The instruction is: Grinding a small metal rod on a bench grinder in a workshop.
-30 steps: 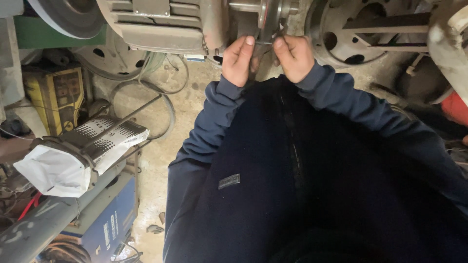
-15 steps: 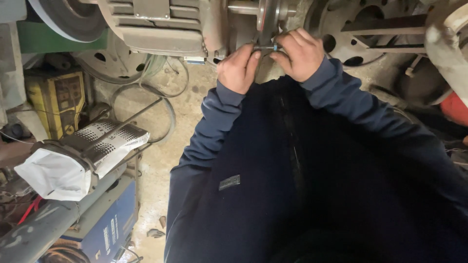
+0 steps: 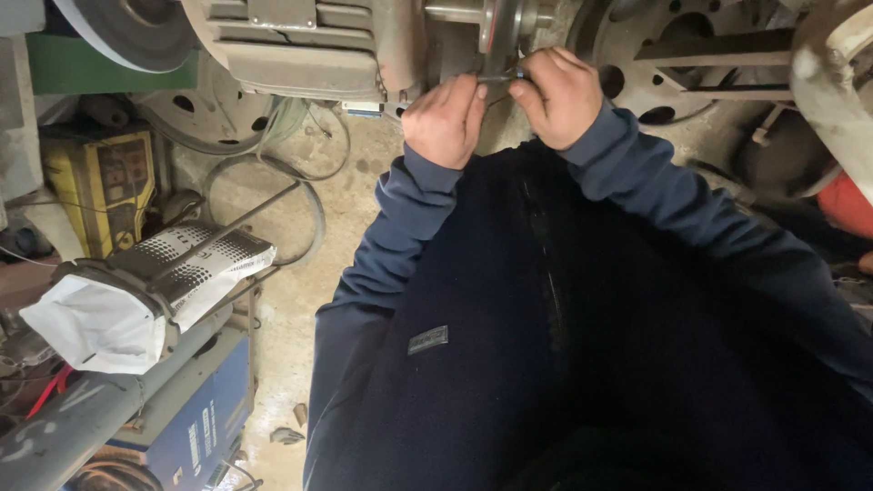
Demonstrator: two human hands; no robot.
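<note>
Pinching a small dark metal piece (image 3: pixel 498 79) between them at the far side, just under the grey pulley disc (image 3: pixel 498 27), the left hand (image 3: pixel 446 120) and right hand (image 3: pixel 556 95) are curled shut on it; it looks rigid, light, easily dropped, best gripped at its ends.

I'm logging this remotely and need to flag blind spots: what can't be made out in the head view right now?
- Small dark metal piece between both hands: mostly covered by the fingers; its kind is unclear.
- Left hand and right hand: palms face away, so the grip is hidden.
- Grey finned motor housing: cut off by the top edge.
- Grey metal wheel rim: partly behind a dark bar and cut off at the top.
</note>
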